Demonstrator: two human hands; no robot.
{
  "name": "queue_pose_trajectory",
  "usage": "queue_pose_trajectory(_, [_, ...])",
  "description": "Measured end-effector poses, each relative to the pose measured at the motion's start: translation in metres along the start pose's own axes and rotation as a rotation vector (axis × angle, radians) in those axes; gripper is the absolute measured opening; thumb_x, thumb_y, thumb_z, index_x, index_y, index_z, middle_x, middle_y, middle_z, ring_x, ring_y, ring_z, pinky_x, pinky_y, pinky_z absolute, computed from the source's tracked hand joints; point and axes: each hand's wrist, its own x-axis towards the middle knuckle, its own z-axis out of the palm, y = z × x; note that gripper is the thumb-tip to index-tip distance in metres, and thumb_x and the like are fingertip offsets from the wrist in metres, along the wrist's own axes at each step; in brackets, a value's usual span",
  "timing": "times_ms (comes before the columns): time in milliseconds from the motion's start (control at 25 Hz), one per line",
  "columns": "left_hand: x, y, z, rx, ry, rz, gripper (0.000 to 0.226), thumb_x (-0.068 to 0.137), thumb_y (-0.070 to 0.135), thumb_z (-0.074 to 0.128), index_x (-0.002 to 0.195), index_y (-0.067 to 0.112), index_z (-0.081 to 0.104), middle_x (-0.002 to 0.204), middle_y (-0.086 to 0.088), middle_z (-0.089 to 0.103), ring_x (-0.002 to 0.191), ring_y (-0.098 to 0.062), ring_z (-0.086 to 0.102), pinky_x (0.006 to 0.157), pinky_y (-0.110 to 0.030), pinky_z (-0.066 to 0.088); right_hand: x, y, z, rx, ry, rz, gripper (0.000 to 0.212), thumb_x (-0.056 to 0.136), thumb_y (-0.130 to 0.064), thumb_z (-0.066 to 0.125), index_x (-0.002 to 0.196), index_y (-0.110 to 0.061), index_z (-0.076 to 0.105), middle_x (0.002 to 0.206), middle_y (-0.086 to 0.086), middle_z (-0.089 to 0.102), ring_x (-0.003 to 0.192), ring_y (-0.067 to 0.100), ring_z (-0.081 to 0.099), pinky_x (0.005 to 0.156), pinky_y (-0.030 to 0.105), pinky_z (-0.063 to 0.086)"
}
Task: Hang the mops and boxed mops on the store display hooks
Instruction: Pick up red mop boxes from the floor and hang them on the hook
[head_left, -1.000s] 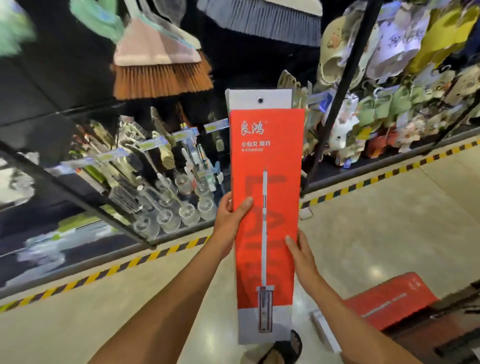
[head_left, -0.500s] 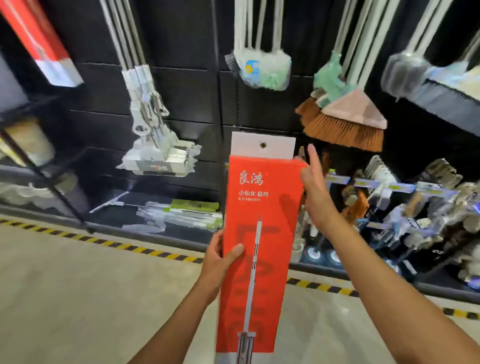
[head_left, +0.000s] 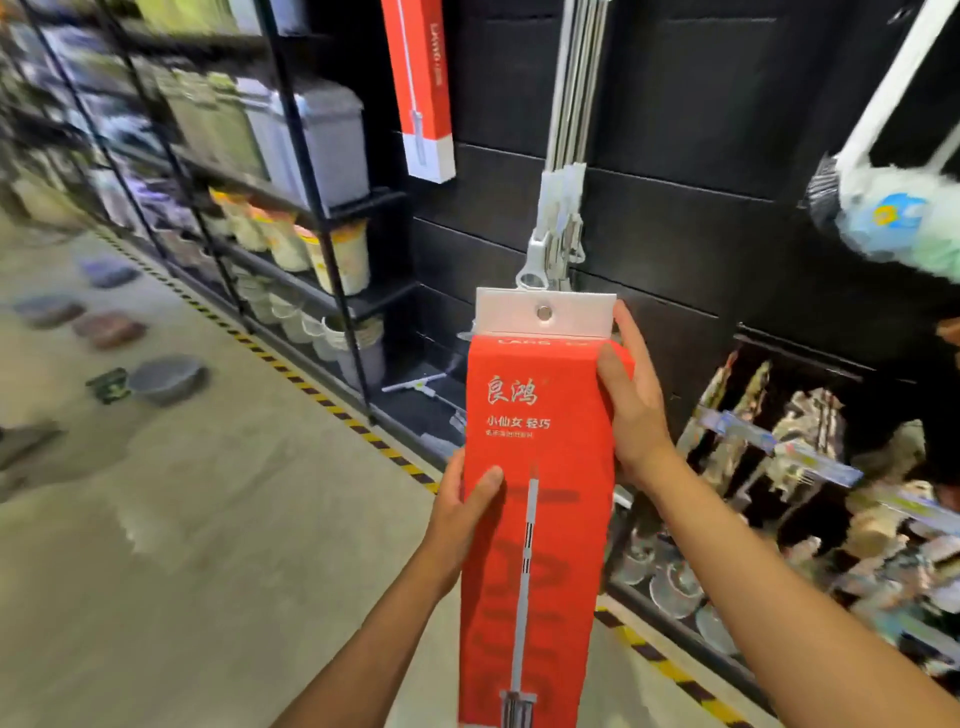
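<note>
1 red boxed mop (head_left: 540, 519) held upright, white hang tab (head_left: 545, 312) in front of the lower end of the hanging metal mops (head_left: 563, 208), left hand (head_left: 462, 514) gripping its left edge, right hand (head_left: 631, 400) clasping its upper right corner, another red box (head_left: 423, 88) hanging left of those mops

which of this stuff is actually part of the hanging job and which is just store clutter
Part of the job:
- red boxed mop, gripped by the left hand and right hand
- its white hang tab
- second boxed mop, hanging on the wall
- metal mops, hanging

Just lying about:
- grey bins on the shelf
- yellow-topped tubs
- basins on the floor
</note>
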Motion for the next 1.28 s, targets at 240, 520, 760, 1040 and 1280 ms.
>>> queue_pose_trajectory(240, [0.093,0.035,-0.062,0.061,0.257,0.085,0.073,0.075,0.058,0.073,0.133,0.015,0.059,0.122,-0.007,0.076,0.111,-0.025,0.075,0.095,-0.041,0.062,0.106,0.046,0.096,0.051,-0.283,-0.03,0.063,0.102,-0.04,0.057,0.158,-0.031,0.031,0.151,-0.013,0.05,0.126,-0.012,0.057,0.095,0.008,0.046])
queue_pose_trajectory(520, [0.163,0.057,-0.156,0.036,0.568,0.126,0.079,0.067,0.062,0.077,0.129,0.016,0.061,0.118,-0.007,0.077,0.108,-0.026,0.076,0.092,-0.041,0.062,0.202,0.081,0.224,0.062,-0.531,-0.06,0.08,0.089,-0.063,0.054,0.161,-0.038,0.03,0.153,-0.018,0.051,0.136,0.002,0.055,0.109,0.029,0.047])
queue_pose_trajectory(760, [0.228,0.069,-0.251,-0.006,0.672,0.174,0.07,0.069,0.058,0.075,0.125,0.017,0.064,0.116,-0.004,0.078,0.107,-0.024,0.076,0.09,-0.038,0.062,0.264,0.105,0.342,0.082,-0.61,-0.075,0.084,0.088,-0.063,0.056,0.162,-0.033,0.03,0.15,-0.024,0.05,0.134,-0.003,0.055,0.105,0.02,0.048])
queue_pose_trajectory(1040, [0.341,0.113,-0.355,-0.023,0.536,0.18,0.074,0.07,0.057,0.075,0.129,0.015,0.062,0.113,-0.003,0.079,0.101,-0.02,0.078,0.076,-0.024,0.061,0.354,0.122,0.445,0.033,-0.486,-0.121,0.08,0.089,-0.06,0.055,0.16,-0.029,0.035,0.141,-0.038,0.048,0.129,-0.012,0.054,0.097,0.007,0.045])
queue_pose_trajectory(1280, [0.454,0.147,-0.378,-0.034,0.323,0.175,0.072,0.07,0.054,0.078,0.128,0.015,0.063,0.116,-0.008,0.078,0.102,-0.024,0.077,0.077,-0.027,0.061,0.439,0.13,0.452,-0.079,-0.298,-0.126,0.087,0.084,-0.069,0.054,0.161,-0.034,0.032,0.146,-0.022,0.053,0.13,-0.006,0.056,0.108,0.025,0.046])
